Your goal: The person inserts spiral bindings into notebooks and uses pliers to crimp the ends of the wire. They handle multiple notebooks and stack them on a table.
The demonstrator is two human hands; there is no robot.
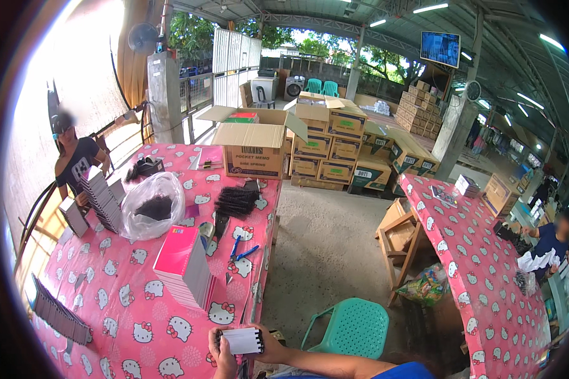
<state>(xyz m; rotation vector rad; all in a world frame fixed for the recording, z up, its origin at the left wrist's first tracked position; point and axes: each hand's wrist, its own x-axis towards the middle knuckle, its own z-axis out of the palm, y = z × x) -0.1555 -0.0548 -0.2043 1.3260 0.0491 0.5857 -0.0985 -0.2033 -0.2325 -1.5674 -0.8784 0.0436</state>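
Note:
Low in the view, by the table's front right corner, both my hands are closed round a small white notepad with black binding at its ends. My left hand grips its left side with the thumb on top. From the right, my right hand wraps its other end; some fingers are hidden. Just beyond stands a tall stack of pink-covered notepads. Blue-handled pliers lie open to its right. Farther back are a pile of black binding coils and a clear plastic bag with black pieces inside.
A pink patterned tablecloth covers my table. At the left, a person sits beside upright notepad stacks. An open carton stands at the far end. A green plastic chair is close on my right, before another table.

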